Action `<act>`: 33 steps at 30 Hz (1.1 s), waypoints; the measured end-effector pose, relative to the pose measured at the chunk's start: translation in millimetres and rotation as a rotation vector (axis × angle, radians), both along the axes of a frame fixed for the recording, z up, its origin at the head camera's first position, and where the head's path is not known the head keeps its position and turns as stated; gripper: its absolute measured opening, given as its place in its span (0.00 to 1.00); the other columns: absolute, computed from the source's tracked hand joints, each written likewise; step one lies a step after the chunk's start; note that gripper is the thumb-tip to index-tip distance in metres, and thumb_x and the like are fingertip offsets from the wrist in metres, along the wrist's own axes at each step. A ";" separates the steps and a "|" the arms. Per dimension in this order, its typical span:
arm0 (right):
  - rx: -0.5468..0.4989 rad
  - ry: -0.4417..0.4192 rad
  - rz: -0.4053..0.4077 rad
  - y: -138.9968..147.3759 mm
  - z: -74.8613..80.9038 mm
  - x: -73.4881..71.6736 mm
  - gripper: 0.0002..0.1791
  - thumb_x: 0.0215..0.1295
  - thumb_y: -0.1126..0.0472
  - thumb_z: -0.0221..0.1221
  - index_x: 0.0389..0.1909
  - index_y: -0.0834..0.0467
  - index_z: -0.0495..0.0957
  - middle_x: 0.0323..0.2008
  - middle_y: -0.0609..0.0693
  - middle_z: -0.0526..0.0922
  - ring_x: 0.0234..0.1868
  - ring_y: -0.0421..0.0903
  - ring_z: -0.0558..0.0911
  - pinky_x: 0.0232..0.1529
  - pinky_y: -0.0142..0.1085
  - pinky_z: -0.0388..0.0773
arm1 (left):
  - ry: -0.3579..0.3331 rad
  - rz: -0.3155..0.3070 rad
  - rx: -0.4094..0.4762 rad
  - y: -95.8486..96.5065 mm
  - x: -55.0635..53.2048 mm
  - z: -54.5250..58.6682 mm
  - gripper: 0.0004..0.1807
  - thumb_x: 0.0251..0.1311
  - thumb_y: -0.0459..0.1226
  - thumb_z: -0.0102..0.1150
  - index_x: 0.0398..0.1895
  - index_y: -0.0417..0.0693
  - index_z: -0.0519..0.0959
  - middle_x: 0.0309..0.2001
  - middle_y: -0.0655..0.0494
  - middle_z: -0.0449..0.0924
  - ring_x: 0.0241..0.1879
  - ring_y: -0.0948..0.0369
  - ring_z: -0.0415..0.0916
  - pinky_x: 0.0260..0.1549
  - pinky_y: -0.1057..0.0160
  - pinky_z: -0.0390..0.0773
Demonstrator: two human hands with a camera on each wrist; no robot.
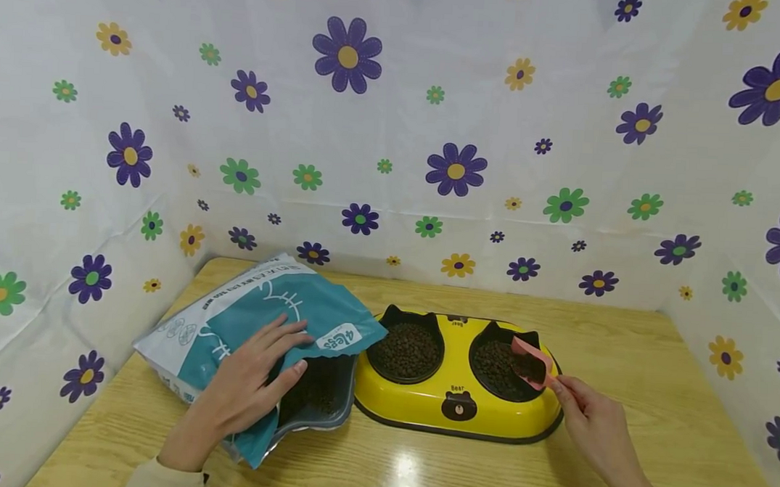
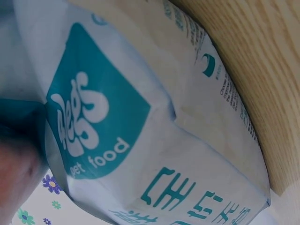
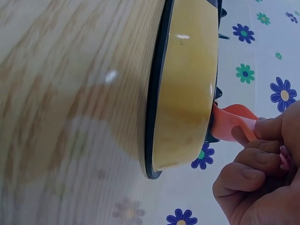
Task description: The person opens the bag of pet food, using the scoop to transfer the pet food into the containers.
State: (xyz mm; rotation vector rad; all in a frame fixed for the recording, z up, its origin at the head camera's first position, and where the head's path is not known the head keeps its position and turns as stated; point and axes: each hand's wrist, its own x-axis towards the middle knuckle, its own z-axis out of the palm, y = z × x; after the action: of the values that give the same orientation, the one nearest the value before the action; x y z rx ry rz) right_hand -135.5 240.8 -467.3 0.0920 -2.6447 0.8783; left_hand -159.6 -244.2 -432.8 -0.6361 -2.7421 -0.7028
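My left hand (image 1: 247,382) rests on a teal and white pet food bag (image 1: 230,302), fingers stretched over its top flap and thumb beside the mouth. Dark contents show inside the bag's grey-lined opening. In the left wrist view this hand is a blur at the edge. My right hand (image 1: 600,427) pinches the handle of a pink scoop (image 3: 229,124). The scoop tilts over the right bowl (image 1: 498,368) of a yellow double pet feeder (image 1: 409,404), with brown kibble in it. Kibble also lies in both cat-eared black bowls, the left bowl (image 1: 405,346) included.
Everything stands on a light wood table (image 1: 380,468). A white cloth (image 1: 395,120) printed with flowers surrounds its back and sides. The bag lies against the feeder's left end, its mouth facing the feeder.
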 end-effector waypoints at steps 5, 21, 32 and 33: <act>0.020 0.051 0.016 1.7 -3.1 0.5 0.09 0.73 0.64 0.61 0.45 0.64 0.87 0.13 0.40 0.70 0.16 0.31 0.57 0.17 0.28 0.57 | 0.000 0.001 -0.004 0.2 0.1 0.5 0.21 0.75 0.50 0.51 0.66 0.60 0.77 0.74 0.56 0.71 0.78 0.44 0.59 0.69 0.33 0.66; 0.123 0.153 0.053 0.8 -5.4 -0.7 0.07 0.67 0.70 0.64 0.44 0.66 0.87 0.15 0.41 0.71 0.16 0.30 0.56 0.17 0.27 0.58 | 0.002 0.010 -0.007 -0.1 -0.4 -1.2 0.21 0.75 0.50 0.51 0.66 0.60 0.77 0.74 0.57 0.70 0.78 0.44 0.58 0.71 0.34 0.64; 0.187 0.167 0.011 0.6 -4.7 -0.1 0.12 0.62 0.69 0.68 0.47 0.67 0.87 0.21 0.47 0.77 0.19 0.32 0.58 0.20 0.27 0.56 | 0.001 0.005 0.001 -0.6 -0.5 -0.9 0.20 0.75 0.50 0.52 0.65 0.61 0.78 0.74 0.57 0.71 0.78 0.44 0.59 0.70 0.34 0.66; 0.184 0.187 0.009 0.4 -4.8 0.1 0.12 0.62 0.70 0.68 0.46 0.67 0.87 0.20 0.46 0.75 0.19 0.32 0.58 0.20 0.27 0.56 | 0.001 0.005 0.002 -0.6 -0.6 -1.0 0.20 0.75 0.50 0.52 0.65 0.61 0.78 0.74 0.57 0.71 0.78 0.45 0.59 0.70 0.34 0.66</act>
State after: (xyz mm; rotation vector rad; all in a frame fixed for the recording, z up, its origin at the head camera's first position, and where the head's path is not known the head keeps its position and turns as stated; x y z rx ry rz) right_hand -135.5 241.2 -472.1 0.2210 -2.5434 0.5950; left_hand -160.2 -244.9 -433.8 -0.6285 -2.7406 -0.7032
